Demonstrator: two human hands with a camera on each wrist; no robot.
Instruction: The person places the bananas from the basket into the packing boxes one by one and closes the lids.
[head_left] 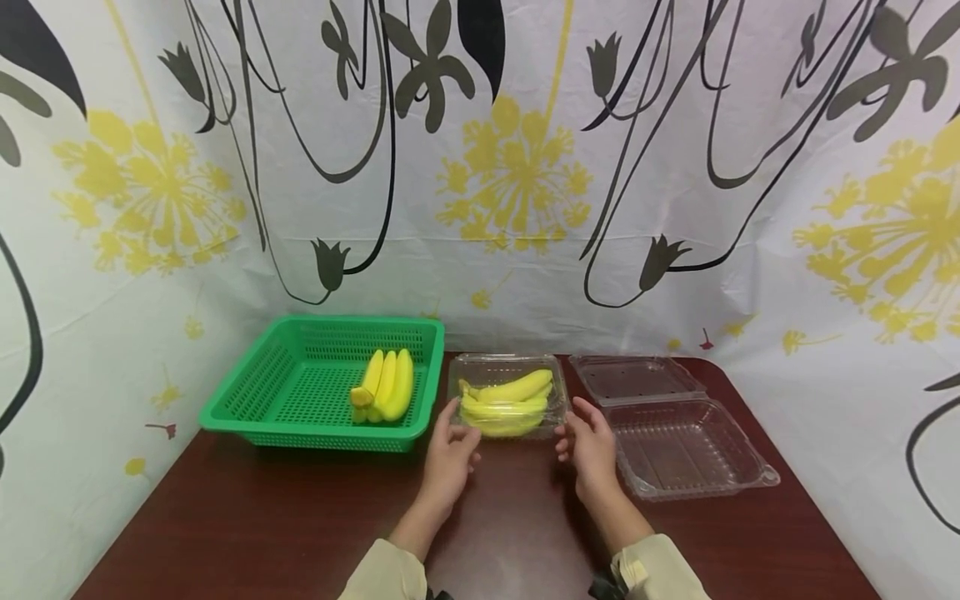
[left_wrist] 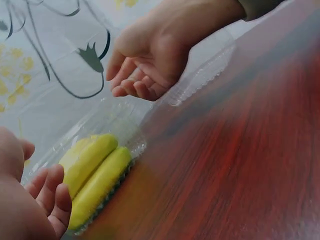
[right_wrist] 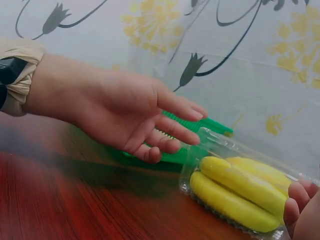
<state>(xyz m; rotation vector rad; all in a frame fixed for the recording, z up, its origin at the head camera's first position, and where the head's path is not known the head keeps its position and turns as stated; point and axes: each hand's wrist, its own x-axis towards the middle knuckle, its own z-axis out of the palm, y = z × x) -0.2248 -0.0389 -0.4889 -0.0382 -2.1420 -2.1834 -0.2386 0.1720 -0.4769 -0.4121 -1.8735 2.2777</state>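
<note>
A clear plastic clamshell box (head_left: 467, 368) sits at the back middle of the table with its lid over a bunch of yellow bananas (head_left: 517, 390). At the box's front left corner is my left hand (head_left: 447, 454), fingers loosely bent with nothing between them. My right hand (head_left: 591, 446) is beside the front right corner, its fingers relaxed, palm turned inward. Both wrist views show the bananas (left_wrist: 95, 167) through the clear plastic, with the left hand (right_wrist: 120, 105) and the right hand (right_wrist: 304, 212) at opposite ends of the box.
On the left stands a green plastic basket (head_left: 247, 421) with another bunch of bananas (head_left: 386, 387) in its right side. A second clear clamshell box (head_left: 682, 450) lies opened at the right, its lid (head_left: 637, 379) folded back toward the patterned cloth (head_left: 517, 283) behind the dark red table (head_left: 300, 517).
</note>
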